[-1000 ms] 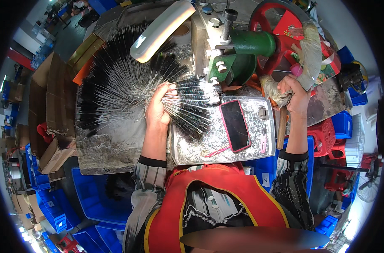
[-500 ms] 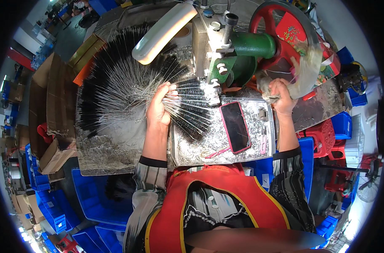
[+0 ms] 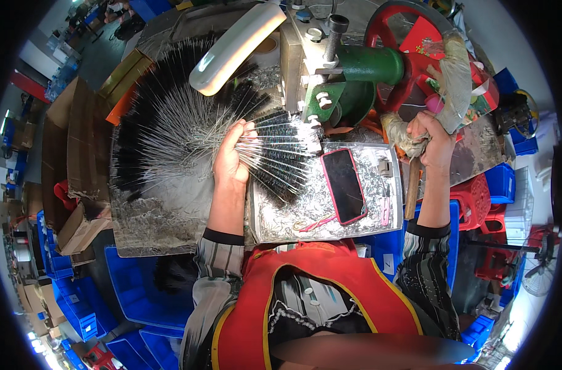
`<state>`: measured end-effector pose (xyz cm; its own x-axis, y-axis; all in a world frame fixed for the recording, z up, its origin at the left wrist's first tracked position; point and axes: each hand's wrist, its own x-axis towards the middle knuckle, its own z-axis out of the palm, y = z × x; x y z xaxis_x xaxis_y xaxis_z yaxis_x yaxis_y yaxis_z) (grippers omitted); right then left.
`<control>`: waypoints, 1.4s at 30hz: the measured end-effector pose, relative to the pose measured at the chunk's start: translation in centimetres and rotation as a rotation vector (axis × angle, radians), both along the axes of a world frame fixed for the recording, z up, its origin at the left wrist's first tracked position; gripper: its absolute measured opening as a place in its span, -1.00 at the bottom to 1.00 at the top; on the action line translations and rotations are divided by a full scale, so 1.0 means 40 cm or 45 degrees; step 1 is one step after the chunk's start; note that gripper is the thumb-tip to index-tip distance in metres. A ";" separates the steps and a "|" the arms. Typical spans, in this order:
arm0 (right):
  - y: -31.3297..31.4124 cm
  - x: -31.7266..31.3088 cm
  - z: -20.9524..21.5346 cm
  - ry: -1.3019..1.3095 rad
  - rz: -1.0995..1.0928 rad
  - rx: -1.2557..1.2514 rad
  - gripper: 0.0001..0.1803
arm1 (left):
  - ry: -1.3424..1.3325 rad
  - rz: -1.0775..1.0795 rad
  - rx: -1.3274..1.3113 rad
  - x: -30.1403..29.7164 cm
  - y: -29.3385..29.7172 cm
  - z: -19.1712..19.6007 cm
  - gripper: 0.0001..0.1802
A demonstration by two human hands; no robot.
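Observation:
A fan of thin wire-stemmed brushes with black bristles (image 3: 278,154) is in my left hand (image 3: 231,159), its fingers closed round the bare wire stems. The bristle ends point right, to the lit front of a green hand press (image 3: 355,74). My right hand (image 3: 434,139) is closed on the cloth-wrapped rim of the press's red-spoked handwheel (image 3: 457,80). Below that hand a wooden stick (image 3: 412,188) points toward me; how it is fixed is hidden. Left of my left hand lies a large round heap of similar brushes (image 3: 182,117), wires inward and bristles outward.
A phone with a red edge (image 3: 344,186) lies on a shiny metal-looking board (image 3: 281,225) before me. Over the heap hangs a lit lamp (image 3: 238,49). Cardboard boxes (image 3: 83,142) stand left, blue bins (image 3: 145,290) below the table, red stools (image 3: 472,200) at right.
My right hand has moved right and slightly down with the turning wheel rim, and the wooden stick has come into sight below it. My left hand and its brushes stay nearly still.

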<state>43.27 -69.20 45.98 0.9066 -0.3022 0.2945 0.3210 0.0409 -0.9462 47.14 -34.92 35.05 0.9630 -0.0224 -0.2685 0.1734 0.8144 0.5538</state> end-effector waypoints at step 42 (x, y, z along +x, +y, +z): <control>0.011 -0.002 0.072 0.124 -0.010 -0.003 -0.82 | -0.059 0.017 0.037 -0.010 -0.003 0.023 -0.56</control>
<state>43.21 -68.77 48.87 0.9286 -0.3088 0.2058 0.2279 0.0368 -0.9730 46.73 -35.06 35.98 0.9747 -0.0023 -0.2237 0.1360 0.7997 0.5847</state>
